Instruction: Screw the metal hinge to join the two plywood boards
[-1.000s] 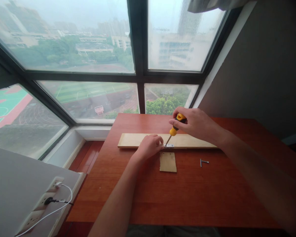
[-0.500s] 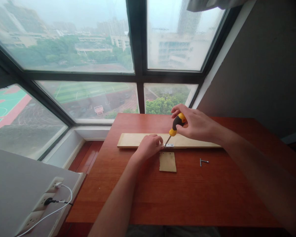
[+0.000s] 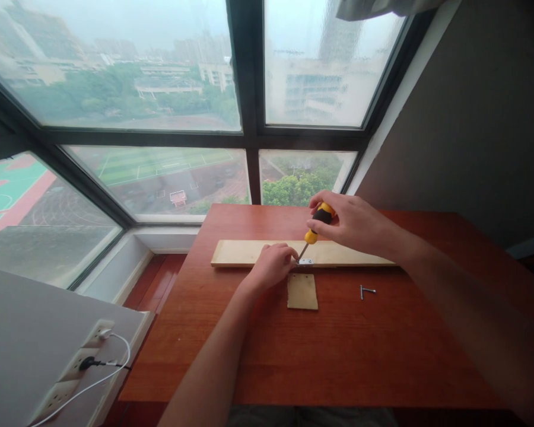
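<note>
A yellow and black screwdriver (image 3: 322, 217) is held by its handle in my right hand (image 3: 353, 222), tilted with its shaft pointing down and left. Its tip meets the left end of a small metal hinge (image 3: 307, 262) at the near edge of a long pale wooden board (image 3: 351, 254). My left hand (image 3: 273, 263) rests at the board's near edge, fingers curled and closed beside the screwdriver tip. What those fingers pinch, if anything, is hidden. Just below the hinge lies a small thin wooden piece (image 3: 302, 292) with two holes along its upper edge.
Two screws (image 3: 366, 291) lie on the reddish wooden table (image 3: 338, 356), right of the small piece. Large windows stand behind the table. At lower left, a wall bears sockets (image 3: 79, 363) with a white cable (image 3: 127, 350) and a black plug (image 3: 88, 362).
My right hand has shifted its grip around the screwdriver handle, the thumb now lying across it. The screwdriver leans slightly differently. My left hand has moved slightly right; the board stays put.
</note>
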### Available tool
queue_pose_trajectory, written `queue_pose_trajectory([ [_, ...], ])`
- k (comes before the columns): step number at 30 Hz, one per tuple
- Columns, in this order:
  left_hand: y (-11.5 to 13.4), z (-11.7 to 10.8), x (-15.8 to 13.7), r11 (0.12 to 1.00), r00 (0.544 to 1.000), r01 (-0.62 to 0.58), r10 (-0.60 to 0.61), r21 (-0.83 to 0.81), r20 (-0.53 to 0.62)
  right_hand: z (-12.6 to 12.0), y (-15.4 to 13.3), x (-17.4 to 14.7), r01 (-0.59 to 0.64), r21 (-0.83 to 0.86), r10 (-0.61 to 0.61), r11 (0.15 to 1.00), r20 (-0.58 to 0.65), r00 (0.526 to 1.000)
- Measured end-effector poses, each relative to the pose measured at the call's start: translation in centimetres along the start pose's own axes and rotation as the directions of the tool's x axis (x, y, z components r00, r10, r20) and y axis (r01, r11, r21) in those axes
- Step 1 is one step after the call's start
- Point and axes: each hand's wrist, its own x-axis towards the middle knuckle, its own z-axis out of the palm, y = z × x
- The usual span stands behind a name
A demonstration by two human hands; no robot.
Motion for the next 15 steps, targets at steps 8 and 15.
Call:
queue_pose_trajectory([
  [8, 0.01, 0.15, 0.04, 0.999, 0.999, 0.039, -0.039, -0.006, 0.015, -0.12, 0.33, 0.00, 0.007, -0.054, -0.008, 0.998, -0.013, 1.000],
  [15, -0.17, 0.20, 0.05, 1.000, 1.000, 0.008, -0.008, -0.013, 0.001, -0.28, 0.11, 0.05, -0.032, -0.125, 0.028, 0.992, -0.029, 0.999],
])
